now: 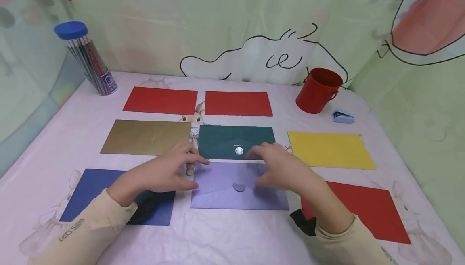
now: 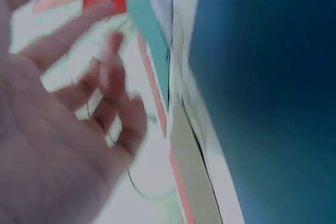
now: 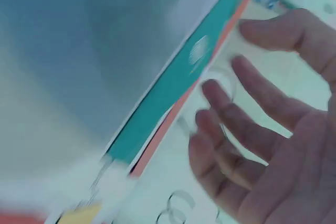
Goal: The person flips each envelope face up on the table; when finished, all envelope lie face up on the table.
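Observation:
A lavender envelope [image 1: 218,192] with a small round seal lies flat at the front middle. My left hand [image 1: 168,168] hovers by its left edge, thumb and fingers spread with nothing between them. Over the envelope's right side is my right hand [image 1: 281,166], fingers loosely bent and holding nothing. Just behind lies a dark green envelope [image 1: 225,138] with a white round logo, its right corner partly behind the right fingers. A blue envelope [image 1: 91,188] sits under my left forearm, which hides part of it. In the left wrist view the left hand [image 2: 63,129] appears blurred.
Two red envelopes [image 1: 161,100] lie at the back, a gold one [image 1: 141,136] left, a yellow one [image 1: 330,150] right, another red one [image 1: 374,212] front right. A pencil tub [image 1: 91,63] stands back left; a red bucket [image 1: 316,93] and light blue stapler [image 1: 343,116] back right.

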`<action>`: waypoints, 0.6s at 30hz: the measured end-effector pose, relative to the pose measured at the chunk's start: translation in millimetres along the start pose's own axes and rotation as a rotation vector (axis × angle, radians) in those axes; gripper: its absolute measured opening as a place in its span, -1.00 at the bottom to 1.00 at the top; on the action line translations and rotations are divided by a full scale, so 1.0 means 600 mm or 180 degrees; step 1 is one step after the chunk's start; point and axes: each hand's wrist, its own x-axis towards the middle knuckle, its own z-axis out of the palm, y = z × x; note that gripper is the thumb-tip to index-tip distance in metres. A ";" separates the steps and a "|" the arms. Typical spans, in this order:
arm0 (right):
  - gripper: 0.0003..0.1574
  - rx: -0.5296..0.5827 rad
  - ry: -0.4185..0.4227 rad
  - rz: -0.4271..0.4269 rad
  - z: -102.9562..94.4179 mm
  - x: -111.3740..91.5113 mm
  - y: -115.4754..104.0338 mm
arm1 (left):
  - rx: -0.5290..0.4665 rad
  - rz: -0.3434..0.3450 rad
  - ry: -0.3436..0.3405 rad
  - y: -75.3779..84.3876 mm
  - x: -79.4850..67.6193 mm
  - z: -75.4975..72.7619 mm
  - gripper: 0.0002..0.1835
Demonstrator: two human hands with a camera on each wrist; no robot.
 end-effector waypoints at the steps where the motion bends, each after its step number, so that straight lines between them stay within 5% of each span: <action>1: -0.21 0.0168 -0.0011 -0.0054 0.002 0.004 -0.013 | -0.0198 0.0036 0.0035 -0.009 -0.012 -0.006 -0.41; 5: 0.06 0.0652 -0.0064 -0.0305 0.017 0.019 -0.075 | -0.0546 -0.0006 0.0267 -0.043 -0.080 -0.034 -0.32; 11: 0.22 0.0859 -0.0264 -0.0818 0.050 0.045 -0.147 | -0.0146 -0.0188 0.0549 -0.096 -0.184 -0.057 -0.16; 18: 0.26 0.0625 -0.0510 -0.1144 0.088 0.066 -0.198 | 0.0280 -0.0153 0.0703 -0.166 -0.285 -0.044 0.10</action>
